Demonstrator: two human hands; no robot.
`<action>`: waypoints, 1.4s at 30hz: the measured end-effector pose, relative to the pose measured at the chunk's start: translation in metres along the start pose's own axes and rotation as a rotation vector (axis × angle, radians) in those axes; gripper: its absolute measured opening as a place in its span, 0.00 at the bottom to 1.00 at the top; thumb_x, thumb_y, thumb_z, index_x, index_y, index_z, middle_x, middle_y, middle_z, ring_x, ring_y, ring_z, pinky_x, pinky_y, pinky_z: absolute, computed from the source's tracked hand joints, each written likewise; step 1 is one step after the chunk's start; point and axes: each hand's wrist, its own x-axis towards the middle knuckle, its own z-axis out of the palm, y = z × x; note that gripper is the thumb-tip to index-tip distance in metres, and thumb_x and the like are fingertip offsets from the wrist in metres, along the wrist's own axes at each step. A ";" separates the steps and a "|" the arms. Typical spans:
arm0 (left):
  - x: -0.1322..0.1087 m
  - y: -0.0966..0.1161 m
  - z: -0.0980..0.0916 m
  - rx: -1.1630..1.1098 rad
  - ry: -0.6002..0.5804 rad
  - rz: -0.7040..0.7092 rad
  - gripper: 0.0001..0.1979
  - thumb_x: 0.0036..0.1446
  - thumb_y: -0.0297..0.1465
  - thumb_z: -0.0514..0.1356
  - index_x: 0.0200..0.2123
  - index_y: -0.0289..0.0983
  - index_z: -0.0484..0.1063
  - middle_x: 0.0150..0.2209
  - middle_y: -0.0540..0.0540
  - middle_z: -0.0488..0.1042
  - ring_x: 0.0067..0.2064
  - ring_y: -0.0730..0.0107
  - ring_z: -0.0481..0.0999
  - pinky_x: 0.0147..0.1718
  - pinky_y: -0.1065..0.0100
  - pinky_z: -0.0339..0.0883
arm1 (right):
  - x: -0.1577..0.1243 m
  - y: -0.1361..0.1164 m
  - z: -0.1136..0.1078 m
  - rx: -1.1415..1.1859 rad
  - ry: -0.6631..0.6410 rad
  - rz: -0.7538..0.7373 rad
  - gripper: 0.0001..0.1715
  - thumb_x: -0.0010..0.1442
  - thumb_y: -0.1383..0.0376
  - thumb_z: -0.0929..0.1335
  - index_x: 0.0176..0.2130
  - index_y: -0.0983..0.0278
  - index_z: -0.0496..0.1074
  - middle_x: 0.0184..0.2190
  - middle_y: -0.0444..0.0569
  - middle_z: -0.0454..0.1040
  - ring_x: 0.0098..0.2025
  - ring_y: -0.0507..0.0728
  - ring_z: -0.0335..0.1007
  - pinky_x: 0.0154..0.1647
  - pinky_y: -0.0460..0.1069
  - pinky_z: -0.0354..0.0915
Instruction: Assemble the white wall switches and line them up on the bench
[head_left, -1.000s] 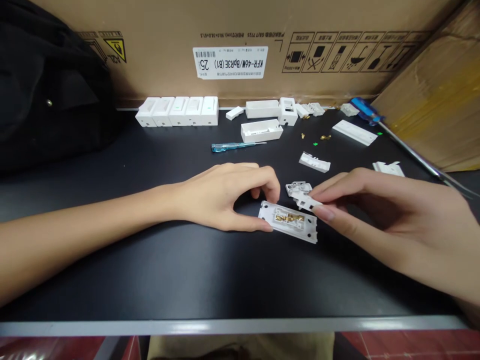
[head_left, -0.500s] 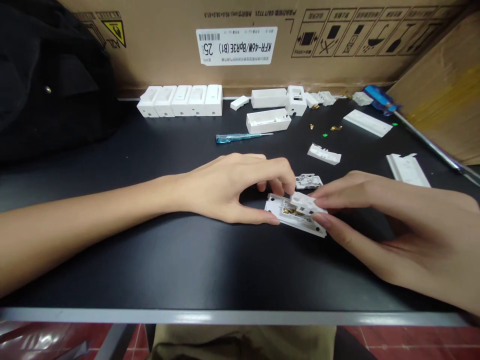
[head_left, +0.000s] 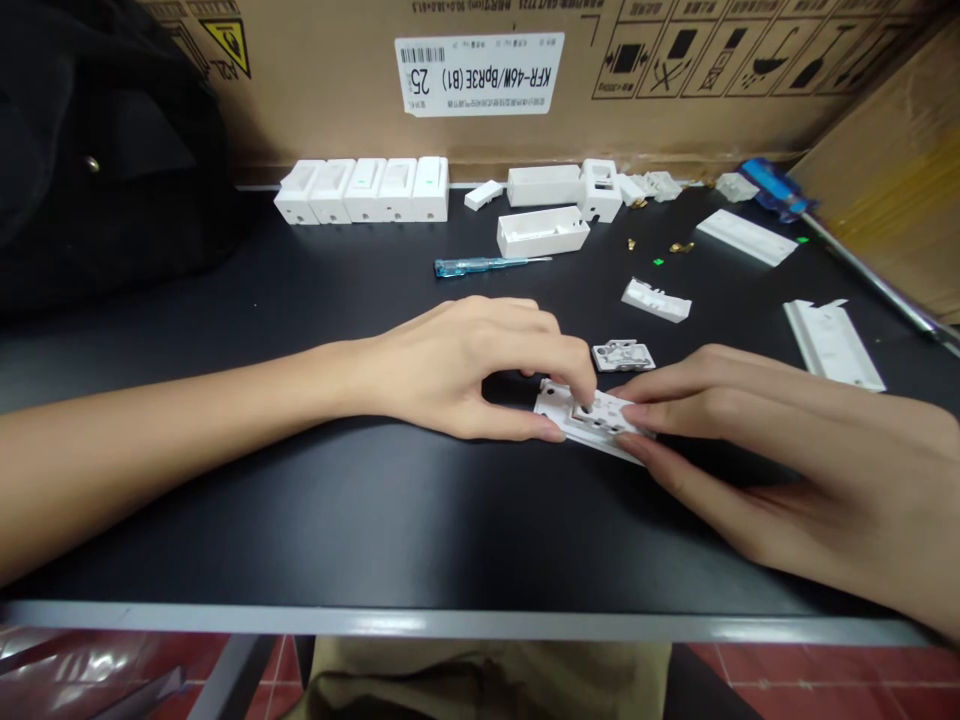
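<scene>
Mid-table, with a wide stretch of black tabletop (head_left: 375, 530) between it and the front edge (head_left: 480, 624), I've got one white plate (head_left: 556, 404) under two hands. Right hand (head_left: 787, 450) is pinching the right end of the small insert (head_left: 607, 407) lying on that plate. Left hand (head_left: 480, 370) has its thumb at the plate's near edge and a finger down on the insert; can't tell from my end whether it's really gripping. More room between that forearm and the black fabric (head_left: 112, 190). Behind is tighter, with a carton (head_left: 315, 110) along the far edge. My count: five switches (head_left: 367, 192) in a row, two troughs (head_left: 541, 236), two screwdrivers (head_left: 469, 267), two green chips (head_left: 658, 262).
</scene>
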 end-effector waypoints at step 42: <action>-0.009 0.006 0.000 0.390 -0.042 0.105 0.12 0.75 0.38 0.58 0.48 0.40 0.80 0.47 0.44 0.80 0.39 0.69 0.81 0.36 0.69 0.69 | 0.024 -0.008 -0.015 0.040 -0.255 0.252 0.09 0.65 0.67 0.70 0.33 0.64 0.80 0.28 0.46 0.75 0.27 0.52 0.69 0.28 0.48 0.63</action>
